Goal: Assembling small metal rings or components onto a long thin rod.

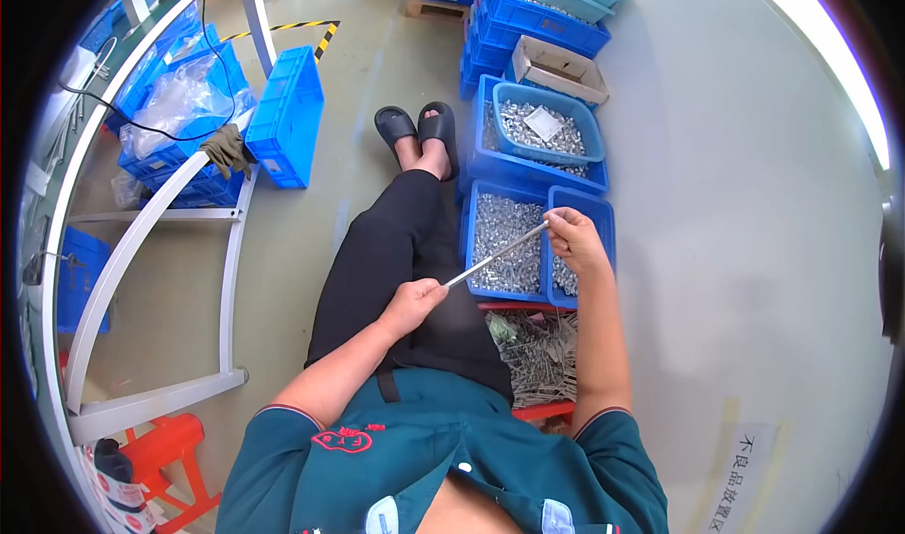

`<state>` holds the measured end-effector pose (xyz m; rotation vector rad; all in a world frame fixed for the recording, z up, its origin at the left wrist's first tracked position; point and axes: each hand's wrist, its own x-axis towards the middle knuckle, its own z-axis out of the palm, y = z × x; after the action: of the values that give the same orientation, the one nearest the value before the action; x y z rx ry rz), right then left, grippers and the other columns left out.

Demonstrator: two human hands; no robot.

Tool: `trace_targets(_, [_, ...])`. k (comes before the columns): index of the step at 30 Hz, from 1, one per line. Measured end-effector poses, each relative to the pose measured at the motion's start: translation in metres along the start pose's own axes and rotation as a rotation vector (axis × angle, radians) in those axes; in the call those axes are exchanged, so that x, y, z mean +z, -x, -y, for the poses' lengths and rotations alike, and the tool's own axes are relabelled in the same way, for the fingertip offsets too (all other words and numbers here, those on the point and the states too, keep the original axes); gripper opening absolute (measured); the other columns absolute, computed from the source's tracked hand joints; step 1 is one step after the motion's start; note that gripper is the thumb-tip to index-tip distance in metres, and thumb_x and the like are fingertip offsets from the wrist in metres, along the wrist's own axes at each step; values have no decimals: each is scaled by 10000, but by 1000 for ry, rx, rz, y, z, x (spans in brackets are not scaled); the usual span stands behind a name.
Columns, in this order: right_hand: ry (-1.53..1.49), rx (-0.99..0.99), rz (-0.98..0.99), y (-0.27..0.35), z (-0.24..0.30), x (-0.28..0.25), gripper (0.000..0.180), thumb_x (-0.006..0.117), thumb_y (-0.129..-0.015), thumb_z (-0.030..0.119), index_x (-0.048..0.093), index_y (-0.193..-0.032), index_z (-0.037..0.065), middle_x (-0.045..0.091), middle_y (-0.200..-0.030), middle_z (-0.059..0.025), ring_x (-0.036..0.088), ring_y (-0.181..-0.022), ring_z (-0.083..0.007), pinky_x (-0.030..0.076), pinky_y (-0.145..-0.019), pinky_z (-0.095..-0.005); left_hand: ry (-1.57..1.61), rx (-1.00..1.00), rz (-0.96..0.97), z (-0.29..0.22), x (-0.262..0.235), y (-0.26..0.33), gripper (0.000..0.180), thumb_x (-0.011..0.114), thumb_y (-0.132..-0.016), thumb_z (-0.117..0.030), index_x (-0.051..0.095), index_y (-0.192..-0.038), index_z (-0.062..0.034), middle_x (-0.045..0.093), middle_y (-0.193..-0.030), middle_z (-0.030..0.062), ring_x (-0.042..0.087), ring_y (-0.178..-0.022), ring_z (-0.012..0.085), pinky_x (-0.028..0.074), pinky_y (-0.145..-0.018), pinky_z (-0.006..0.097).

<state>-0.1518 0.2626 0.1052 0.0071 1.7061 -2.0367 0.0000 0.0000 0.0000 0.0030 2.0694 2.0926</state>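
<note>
A thin straight metal rod [497, 254] slants up to the right between my two hands. My left hand [416, 306] is closed round its lower end, just above my lap. The upper end sits pinched between thumb and fingers of my right hand [575, 239]. Below the rod stands a blue bin [468, 221] full of small shiny metal parts. A narrower blue bin [604, 215] with similar parts lies partly hidden under my right hand. Nearer to me, many thin metal rods [542, 360] lie in a heap beside a red frame.
Farther along stand a light-blue tub [594, 136] of metal parts, a worn open box [563, 70] and stacked blue crates [537, 27]. At left are a white metal table frame [229, 289], an upright blue crate [286, 119] and a red stool [170, 449]. A pale wall runs along the right.
</note>
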Motion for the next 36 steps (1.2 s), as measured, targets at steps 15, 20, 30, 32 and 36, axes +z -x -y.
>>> trace_targets(15, [12, 253, 141, 16, -47, 52, 239, 513, -902, 180, 575, -1072, 24, 476, -647, 14, 310, -423, -32, 220, -370, -172, -43, 20, -44, 4, -1, -4, 279, 537, -881, -209, 510, -681, -17, 406, -555, -20, 368, -548, 49, 330, -493, 248])
trace_targets(20, [-331, 378, -111, 4, -66, 13, 254, 482, -890, 154, 529, -1057, -32, 505, -766, -57, 351, -491, -51, 236, -366, -163, -7, 10, -49, 3, 0, -6, 292, 511, -895, -202, 481, -648, -50, 387, -568, -51, 348, -541, 36, 299, -490, 223])
trace_targets(30, [-692, 172, 22, 0, -66, -14, 203, 521, -902, 242, 539, -923, 40, 517, -713, -32, 365, -449, -45, 250, -345, -161, -78, 13, -40, 0, 0, -2, 291, 531, -885, -207, 495, -660, -25, 400, -579, -33, 361, -570, 47, 325, -512, 235])
trace_targets(32, [-789, 157, 66, 1, -60, -17, 222, 525, -900, 259, 549, -938, 41, 493, -684, -18, 359, -450, -38, 244, -346, -156, -79, 17, -28, 0, 0, -2, 281, 545, -880, -211, 512, -682, -14, 407, -582, -26, 369, -578, 48, 335, -517, 237])
trace_targets(36, [-737, 121, 15, 5, -43, -15, 225, 529, -899, 254, 553, -960, 40, 452, -653, -2, 346, -453, -38, 242, -352, -153, -136, 25, -29, -1, 2, 1, 275, 549, -879, -212, 525, -695, -9, 418, -578, -17, 381, -576, 50, 348, -518, 244])
